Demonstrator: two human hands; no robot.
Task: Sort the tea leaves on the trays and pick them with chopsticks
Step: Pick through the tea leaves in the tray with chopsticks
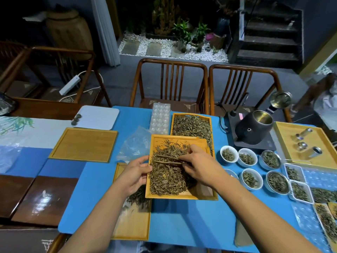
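A yellow wooden tray (182,141) in the middle of the blue mat holds a heap of dry tea leaves (167,178). My left hand (135,173) grips this tray's left edge. My right hand (198,164) is shut on a pair of brown chopsticks (168,160), which lie nearly flat and point left over the heap. Behind it a second tray (191,115) is full of tea leaves. A third tray (133,221) lies partly under the middle tray, with darker leaves on it.
An empty wooden tray (83,144) lies at the left, with a clear plastic bag (135,145) beside it. Several white cups of leaves (247,157) stand at the right, in front of a black kettle (254,129). Wooden chairs (168,83) stand behind the table.
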